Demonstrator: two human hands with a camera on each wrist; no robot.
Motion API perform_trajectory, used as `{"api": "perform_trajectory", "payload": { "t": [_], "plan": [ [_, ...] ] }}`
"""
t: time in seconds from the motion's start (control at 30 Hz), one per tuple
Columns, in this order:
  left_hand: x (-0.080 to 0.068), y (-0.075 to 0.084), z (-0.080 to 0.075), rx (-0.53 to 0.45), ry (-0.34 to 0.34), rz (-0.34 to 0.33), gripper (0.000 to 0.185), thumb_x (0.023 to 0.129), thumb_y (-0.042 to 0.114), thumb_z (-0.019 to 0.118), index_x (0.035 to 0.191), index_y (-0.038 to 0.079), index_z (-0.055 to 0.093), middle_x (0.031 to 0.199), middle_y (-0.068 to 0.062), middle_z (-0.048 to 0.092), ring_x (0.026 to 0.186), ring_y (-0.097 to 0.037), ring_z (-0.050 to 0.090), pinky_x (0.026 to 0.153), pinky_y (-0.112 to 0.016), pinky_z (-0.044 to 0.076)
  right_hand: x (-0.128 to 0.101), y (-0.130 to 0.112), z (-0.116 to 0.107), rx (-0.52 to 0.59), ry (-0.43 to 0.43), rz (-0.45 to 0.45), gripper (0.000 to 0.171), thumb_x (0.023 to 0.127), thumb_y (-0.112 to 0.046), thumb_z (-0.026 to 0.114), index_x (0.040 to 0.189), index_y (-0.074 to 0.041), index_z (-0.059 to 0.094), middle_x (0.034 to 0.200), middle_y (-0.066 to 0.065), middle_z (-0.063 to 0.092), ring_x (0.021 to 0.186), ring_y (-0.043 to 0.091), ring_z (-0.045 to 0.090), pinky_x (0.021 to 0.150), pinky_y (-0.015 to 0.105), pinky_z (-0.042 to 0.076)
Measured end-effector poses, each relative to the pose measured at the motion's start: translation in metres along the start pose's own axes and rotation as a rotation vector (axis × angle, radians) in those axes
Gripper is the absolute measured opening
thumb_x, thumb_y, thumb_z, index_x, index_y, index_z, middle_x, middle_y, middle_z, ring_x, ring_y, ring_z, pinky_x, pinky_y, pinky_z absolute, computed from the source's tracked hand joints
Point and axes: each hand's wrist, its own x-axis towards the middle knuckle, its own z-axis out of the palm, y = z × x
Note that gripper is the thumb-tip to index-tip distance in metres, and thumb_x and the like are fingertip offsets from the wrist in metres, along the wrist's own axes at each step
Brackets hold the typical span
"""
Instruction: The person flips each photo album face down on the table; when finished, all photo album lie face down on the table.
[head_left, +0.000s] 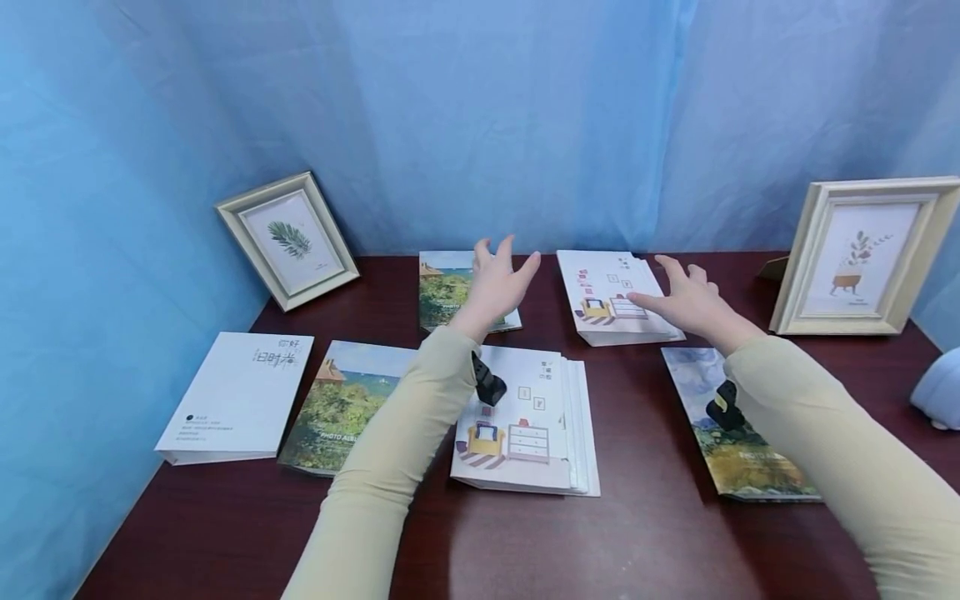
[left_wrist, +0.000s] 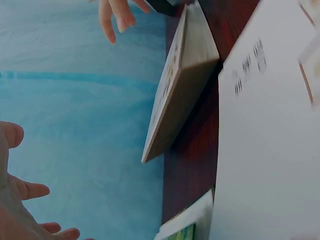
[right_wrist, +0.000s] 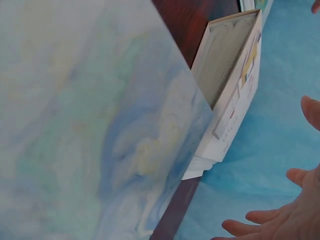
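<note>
Both hands are raised over the back of a dark wooden table point(head_left: 645, 533) with fingers spread, holding nothing. My left hand point(head_left: 501, 275) hovers over a landscape-cover album point(head_left: 444, 293); its fingers point(left_wrist: 22, 200) show against the blue curtain in the left wrist view. My right hand point(head_left: 681, 298) reaches over the right side of a white album with furniture drawings point(head_left: 609, 293); whether it touches the cover is unclear. That album point(right_wrist: 235, 85) appears edge-on in the right wrist view, apart from my right hand point(right_wrist: 292, 217).
Nearer me lie a white album point(head_left: 236, 396), a second landscape album point(head_left: 341, 404), another furniture-drawing album point(head_left: 525, 425) and a painted-field album point(head_left: 742, 442). Picture frames lean at back left point(head_left: 288, 237) and back right point(head_left: 862, 254). A pale blue object point(head_left: 937, 387) sits far right.
</note>
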Motion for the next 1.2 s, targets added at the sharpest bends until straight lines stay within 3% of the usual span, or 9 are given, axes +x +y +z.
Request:
{"api": "perform_trajectory", "payload": {
  "t": [0.2, 0.4, 0.67, 0.87, 1.2],
  "plan": [
    [0.01, 0.003, 0.022, -0.18, -0.024, -0.048, 0.059, 0.1, 0.042, 0.043, 0.15, 0.014, 0.028, 0.154, -0.016, 0.014, 0.139, -0.029, 0.03, 0.11, -0.044, 0.031, 0.007, 0.001, 0.005, 0.007, -0.039, 0.024, 0.095, 0.089, -0.054, 0.055, 0.152, -0.006, 0.003, 0.145, 0.04, 0.001, 0.124, 0.061, 0.015, 0.098, 0.073, 0.021],
    [0.018, 0.005, 0.036, -0.315, -0.038, -0.074, 0.056, 0.099, 0.034, 0.048, 0.147, 0.01, 0.033, 0.152, -0.016, 0.028, 0.139, -0.028, 0.032, 0.11, -0.041, 0.032, 0.014, 0.0, 0.007, 0.02, -0.117, 0.037, 0.092, 0.089, -0.053, 0.055, 0.152, -0.006, 0.006, 0.147, 0.039, -0.001, 0.13, 0.06, 0.01, 0.101, 0.072, 0.018],
    [0.025, 0.006, 0.056, -0.602, -0.118, -0.178, 0.057, 0.097, 0.023, 0.056, 0.147, 0.01, 0.033, 0.148, -0.018, 0.034, 0.131, -0.033, 0.042, 0.101, -0.046, 0.043, 0.019, 0.003, 0.009, 0.064, -0.15, 0.06, 0.092, 0.09, -0.05, 0.055, 0.152, -0.005, 0.005, 0.149, 0.037, -0.001, 0.135, 0.054, 0.005, 0.105, 0.069, 0.017],
    [0.025, 0.005, 0.07, -0.627, -0.148, -0.21, 0.059, 0.096, 0.021, 0.056, 0.148, 0.008, 0.031, 0.144, -0.019, 0.039, 0.128, -0.032, 0.047, 0.096, -0.047, 0.046, 0.023, 0.005, 0.012, 0.077, -0.174, 0.071, 0.095, 0.088, -0.048, 0.058, 0.152, -0.005, 0.004, 0.148, 0.038, -0.003, 0.134, 0.054, 0.005, 0.105, 0.069, 0.017],
    [0.021, 0.005, 0.082, -0.582, -0.24, -0.19, 0.062, 0.095, 0.011, 0.056, 0.15, 0.012, 0.026, 0.145, -0.018, 0.037, 0.122, -0.034, 0.051, 0.091, -0.049, 0.049, 0.026, 0.006, 0.013, 0.074, -0.265, 0.068, 0.096, 0.088, -0.042, 0.061, 0.151, -0.001, 0.001, 0.149, 0.039, -0.003, 0.135, 0.055, 0.003, 0.107, 0.068, 0.013]
  ]
}}
